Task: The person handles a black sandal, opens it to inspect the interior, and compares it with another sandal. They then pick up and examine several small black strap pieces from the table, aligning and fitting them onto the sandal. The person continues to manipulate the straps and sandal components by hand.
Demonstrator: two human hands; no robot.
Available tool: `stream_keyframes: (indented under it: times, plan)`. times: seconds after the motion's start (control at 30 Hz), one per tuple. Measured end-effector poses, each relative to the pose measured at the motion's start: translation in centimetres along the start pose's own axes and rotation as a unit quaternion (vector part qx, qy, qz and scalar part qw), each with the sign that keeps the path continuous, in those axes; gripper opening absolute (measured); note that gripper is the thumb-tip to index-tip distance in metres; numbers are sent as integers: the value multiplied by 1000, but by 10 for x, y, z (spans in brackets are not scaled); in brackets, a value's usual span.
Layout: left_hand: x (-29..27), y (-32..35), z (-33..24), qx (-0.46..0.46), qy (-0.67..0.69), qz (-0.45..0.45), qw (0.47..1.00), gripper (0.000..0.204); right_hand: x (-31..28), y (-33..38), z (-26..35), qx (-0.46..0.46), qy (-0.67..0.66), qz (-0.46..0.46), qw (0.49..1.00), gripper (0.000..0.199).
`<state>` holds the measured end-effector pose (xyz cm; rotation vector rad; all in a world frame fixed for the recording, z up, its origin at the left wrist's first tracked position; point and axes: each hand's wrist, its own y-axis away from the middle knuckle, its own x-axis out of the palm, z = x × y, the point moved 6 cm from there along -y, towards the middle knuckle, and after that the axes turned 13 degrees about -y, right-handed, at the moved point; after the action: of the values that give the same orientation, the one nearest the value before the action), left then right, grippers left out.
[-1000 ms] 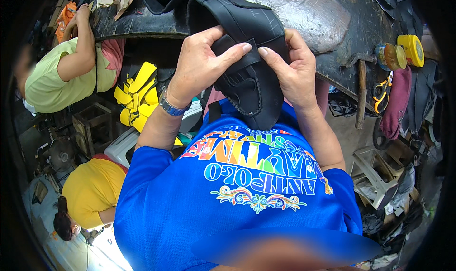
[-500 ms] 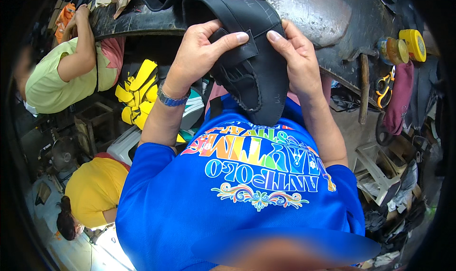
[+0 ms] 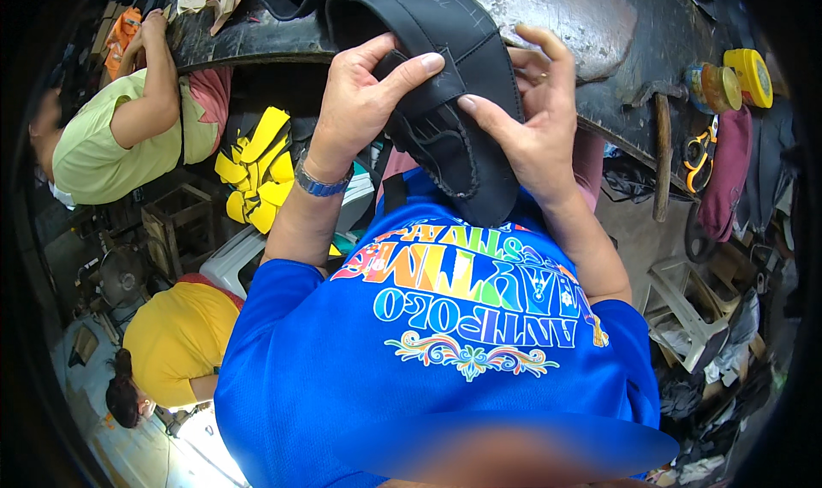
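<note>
A black shoe upper (image 3: 494,137) with stitched panels, a strap and pale marking lines is held up in front of my chest, over the table's near edge. My left hand (image 3: 364,94) grips its left side, thumb on top at the strap's end and fingers tucked under. On its right side, my right hand (image 3: 539,116) has the thumb laid on the upper's face. The index finger is lifted and bent above the edge, and the other fingertips are at the edge, partly hidden.
A dark worktable (image 3: 248,47) spans the far side, bearing a metal slab (image 3: 582,26). At right are a hammer (image 3: 662,158), orange-handled scissors (image 3: 700,158), a jar (image 3: 712,90) and a yellow tub (image 3: 750,77). Yellow pieces (image 3: 261,167) lie at left, near two people (image 3: 120,137).
My right thumb has slid left and down across the upper, and the right index finger has lifted from its edge. My left hand keeps its hold. The upper has tilted slightly.
</note>
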<state>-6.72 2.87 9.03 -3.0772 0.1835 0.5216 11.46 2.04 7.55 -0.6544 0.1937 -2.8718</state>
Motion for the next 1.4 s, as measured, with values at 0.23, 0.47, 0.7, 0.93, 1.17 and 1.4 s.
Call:
stream_keyframes:
  times: [0.23,0.47,0.7,0.93,1.17,1.4]
  plan:
    - [2,-1,0,18,2,-15,1000,25,3,-1,15,-70,179,56,980,21]
    - [-3,-4,1,-41,0,40,998,32,3,-7,1,20,94,65,993,17]
    - [-5,-18,6,-72,-48,135,987,38,0,-8,-10,36,60,30,997,13]
    - [0,-20,8,-34,-70,140,987,29,-3,-6,-11,19,86,10,996,12]
    - [-1,-21,5,-28,-117,158,980,27,-4,-4,-12,12,78,9,997,11]
    - [3,-26,-6,62,-134,217,965,38,-6,-4,-8,16,61,9,998,12]
